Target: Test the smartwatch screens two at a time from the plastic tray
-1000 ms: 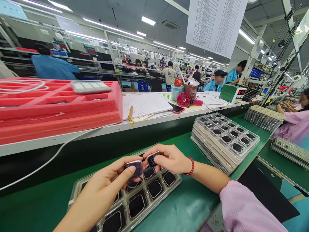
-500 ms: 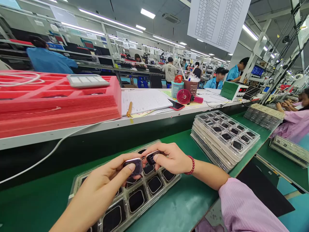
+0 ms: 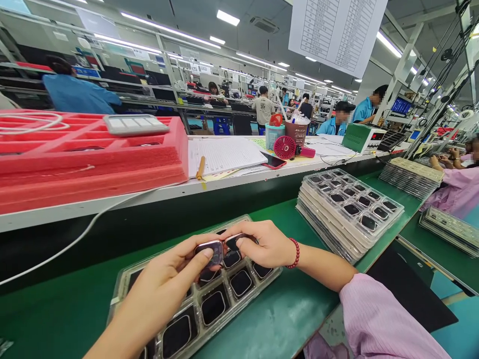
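Two watch cases pinched above the clear tray

Our left hand (image 3: pixel 164 284) grips one watch case (image 3: pixel 210 250) by its edges and our right hand (image 3: pixel 264 244) another watch case (image 3: pixel 232 241), both just over the clear tray (image 3: pixel 258 289). We judge them light, stiff, slick and easily scratched, best held by the rims. The tray's pockets hold more dark cases; farther right, a tray stack (image 3: pixel 348 212) holds the same.

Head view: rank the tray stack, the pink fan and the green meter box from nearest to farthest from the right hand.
From the right hand:
1. Tray stack, on the green mat to its right.
2. Pink fan, on the white shelf behind.
3. Green meter box, farther right along that shelf.
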A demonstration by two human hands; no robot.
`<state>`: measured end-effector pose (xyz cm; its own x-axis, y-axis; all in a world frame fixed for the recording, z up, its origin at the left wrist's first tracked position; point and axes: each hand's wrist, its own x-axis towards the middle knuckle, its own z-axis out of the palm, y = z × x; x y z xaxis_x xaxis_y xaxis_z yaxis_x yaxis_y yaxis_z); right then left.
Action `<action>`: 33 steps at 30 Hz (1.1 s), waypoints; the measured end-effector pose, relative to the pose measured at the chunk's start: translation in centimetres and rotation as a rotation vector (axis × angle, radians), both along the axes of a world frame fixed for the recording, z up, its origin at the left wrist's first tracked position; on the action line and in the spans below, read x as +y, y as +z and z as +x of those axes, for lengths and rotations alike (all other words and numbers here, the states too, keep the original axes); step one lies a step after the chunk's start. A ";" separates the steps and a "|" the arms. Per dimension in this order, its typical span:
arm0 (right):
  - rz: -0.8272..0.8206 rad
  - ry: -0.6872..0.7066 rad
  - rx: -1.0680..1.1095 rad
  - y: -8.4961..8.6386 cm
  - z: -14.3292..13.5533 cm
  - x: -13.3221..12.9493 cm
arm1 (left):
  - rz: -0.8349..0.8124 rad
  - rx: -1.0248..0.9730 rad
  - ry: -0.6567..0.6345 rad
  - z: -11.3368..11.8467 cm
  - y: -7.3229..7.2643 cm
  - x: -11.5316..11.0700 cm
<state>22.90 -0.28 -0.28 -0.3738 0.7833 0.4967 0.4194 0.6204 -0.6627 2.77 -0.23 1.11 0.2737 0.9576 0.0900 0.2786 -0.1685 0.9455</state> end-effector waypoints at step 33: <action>-0.521 0.321 0.422 -1.5 1.0 2.5 | -0.027 -0.180 -0.069 0.2 -0.3 1.1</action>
<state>23.87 2.18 -1.77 -0.4838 0.8409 0.2424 -0.0852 0.2305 -0.9693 2.93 0.86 0.81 0.3210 0.9398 0.1177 0.0934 -0.1551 0.9835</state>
